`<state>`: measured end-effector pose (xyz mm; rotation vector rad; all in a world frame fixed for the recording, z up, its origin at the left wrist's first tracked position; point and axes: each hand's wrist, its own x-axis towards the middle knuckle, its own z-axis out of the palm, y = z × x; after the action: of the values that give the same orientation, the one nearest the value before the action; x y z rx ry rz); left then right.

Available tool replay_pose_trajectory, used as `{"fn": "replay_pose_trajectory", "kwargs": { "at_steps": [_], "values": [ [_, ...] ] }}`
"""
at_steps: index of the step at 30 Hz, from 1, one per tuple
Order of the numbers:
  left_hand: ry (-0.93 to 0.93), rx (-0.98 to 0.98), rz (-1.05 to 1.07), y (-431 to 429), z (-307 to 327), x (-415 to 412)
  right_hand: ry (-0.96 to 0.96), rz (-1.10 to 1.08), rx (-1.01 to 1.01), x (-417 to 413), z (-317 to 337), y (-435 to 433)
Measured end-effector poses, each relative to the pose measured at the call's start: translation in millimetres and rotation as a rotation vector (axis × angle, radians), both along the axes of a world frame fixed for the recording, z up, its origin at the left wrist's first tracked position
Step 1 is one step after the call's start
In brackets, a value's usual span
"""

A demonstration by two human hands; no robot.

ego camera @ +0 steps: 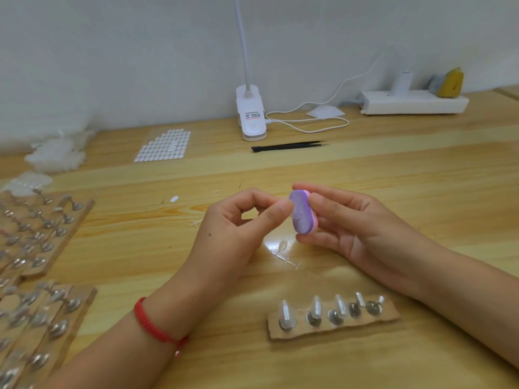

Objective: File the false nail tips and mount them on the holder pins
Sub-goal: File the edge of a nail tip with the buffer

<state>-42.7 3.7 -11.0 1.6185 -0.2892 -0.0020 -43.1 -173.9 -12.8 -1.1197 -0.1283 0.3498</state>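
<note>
My right hand (341, 226) grips a small oval file block (303, 216), purple on its face with a pink layer behind. My left hand (244, 220) pinches a clear false nail tip (296, 215) between thumb and forefinger and presses it against the purple face. Below my hands lies a short cardboard holder strip (332, 322) with several metal pins; clear nail tips stand on them. A clear plastic sprue piece (285, 252) lies on the table under my hands.
Several cardboard strips of mounted tips (42, 248) fill the left edge. Farther back lie black tweezers (289, 146), a sheet of adhesive tabs (164, 146), a clip lamp base (251, 115) with its cable, a white power strip (412, 102) and a pile of clear plastic (56, 155).
</note>
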Motion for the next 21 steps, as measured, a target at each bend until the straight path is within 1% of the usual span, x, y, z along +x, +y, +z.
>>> {"fn": "replay_pose_trajectory", "kwargs": {
  "at_steps": [6, 14, 21],
  "values": [
    [0.021, -0.013, -0.031, 0.5, 0.3, 0.0, -0.009, 0.005, -0.036, -0.5, -0.8, 0.8],
    [-0.064, -0.025, 0.068, -3.0, 1.3, -1.6, -0.034, 0.036, -0.107, -0.8, -0.9, 2.3],
    [-0.066, -0.014, 0.109, -1.1, 1.2, -3.0, -0.057, 0.081, -0.130, -0.4, -1.9, -0.7]
  ]
}}
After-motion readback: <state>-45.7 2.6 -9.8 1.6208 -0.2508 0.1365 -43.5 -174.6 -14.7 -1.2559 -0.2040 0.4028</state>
